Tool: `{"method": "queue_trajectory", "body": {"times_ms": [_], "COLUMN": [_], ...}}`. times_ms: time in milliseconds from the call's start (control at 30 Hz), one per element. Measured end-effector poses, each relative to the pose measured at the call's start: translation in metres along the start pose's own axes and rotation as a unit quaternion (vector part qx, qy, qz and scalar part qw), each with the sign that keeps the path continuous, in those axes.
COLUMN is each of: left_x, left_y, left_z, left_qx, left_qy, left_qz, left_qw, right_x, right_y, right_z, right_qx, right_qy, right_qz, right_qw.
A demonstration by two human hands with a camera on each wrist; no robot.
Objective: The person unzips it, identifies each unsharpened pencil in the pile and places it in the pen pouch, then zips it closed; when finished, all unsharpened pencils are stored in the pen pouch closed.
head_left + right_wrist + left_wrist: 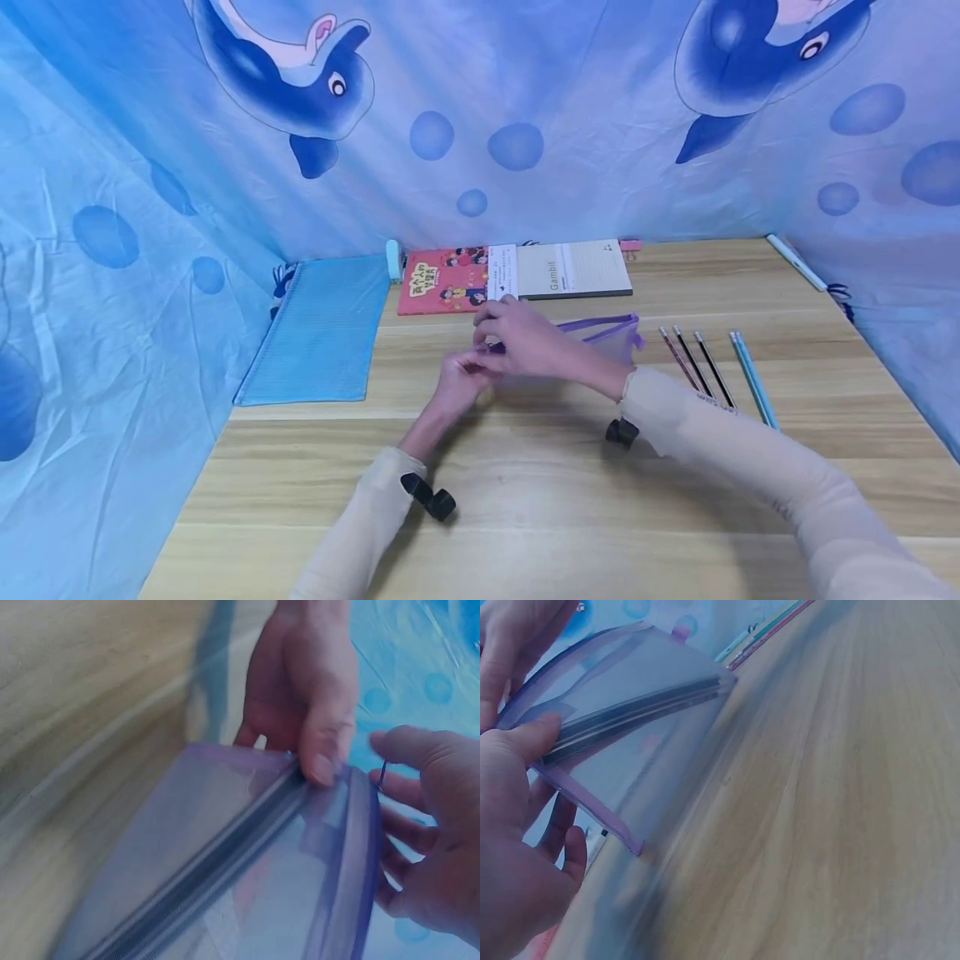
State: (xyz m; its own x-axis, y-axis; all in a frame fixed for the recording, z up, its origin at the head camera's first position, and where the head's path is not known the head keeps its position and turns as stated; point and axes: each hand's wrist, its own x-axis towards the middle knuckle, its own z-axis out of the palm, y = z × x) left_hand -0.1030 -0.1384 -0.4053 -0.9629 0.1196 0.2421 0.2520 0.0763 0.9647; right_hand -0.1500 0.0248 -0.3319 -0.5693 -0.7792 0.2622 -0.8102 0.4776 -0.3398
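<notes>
Both hands are working the zip end of a translucent purple mesh zip pouch (pixel 600 337), held up just above the middle of the pale wooden table (pixel 525 500). The left hand (pixel 457 385) is pinching the pouch's left corner, thumb pressing on the zip track. The right hand (pixel 525 337) is pinching the small slider pull there. Judging by this, the zip is being worked; next, a steady pull along the track. Farther back, a grey notepad (pixel 573 268) is reading "Gambit".

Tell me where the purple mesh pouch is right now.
In the head view, the purple mesh pouch is mid-table, gripped by the left hand and right hand, left of the pencils.
</notes>
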Motion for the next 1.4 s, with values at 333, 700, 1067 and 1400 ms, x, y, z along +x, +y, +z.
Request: {"method": "queue_trajectory", "body": {"times_ms": [333,700,1067,1400], "left_x": [0.011,0.015,0.02,0.019], "left_y": [-0.007,-0.001,0.007,0.015], "left_z": [-0.009,-0.014,-0.034,-0.045], "left_qx": [0.133,0.201,0.218,0.256], "left_qy": [-0.011,-0.01,0.004,0.006], "left_qz": [0.08,0.106,0.066,0.078], "left_qw": [0.9878,0.9738,0.9737,0.9634], "right_x": [-0.015,-0.038,-0.094,-0.126], "right_y": [0.028,0.055,0.101,0.114], "right_z": [-0.012,-0.022,-0.066,-0.078], "right_qx": [0.089,0.058,0.018,0.036], "right_qy": [0.02,0.038,0.022,0.062], "right_qz": [-0.005,0.015,0.054,0.03], "right_qw": [0.996,0.997,0.998,0.997]}}
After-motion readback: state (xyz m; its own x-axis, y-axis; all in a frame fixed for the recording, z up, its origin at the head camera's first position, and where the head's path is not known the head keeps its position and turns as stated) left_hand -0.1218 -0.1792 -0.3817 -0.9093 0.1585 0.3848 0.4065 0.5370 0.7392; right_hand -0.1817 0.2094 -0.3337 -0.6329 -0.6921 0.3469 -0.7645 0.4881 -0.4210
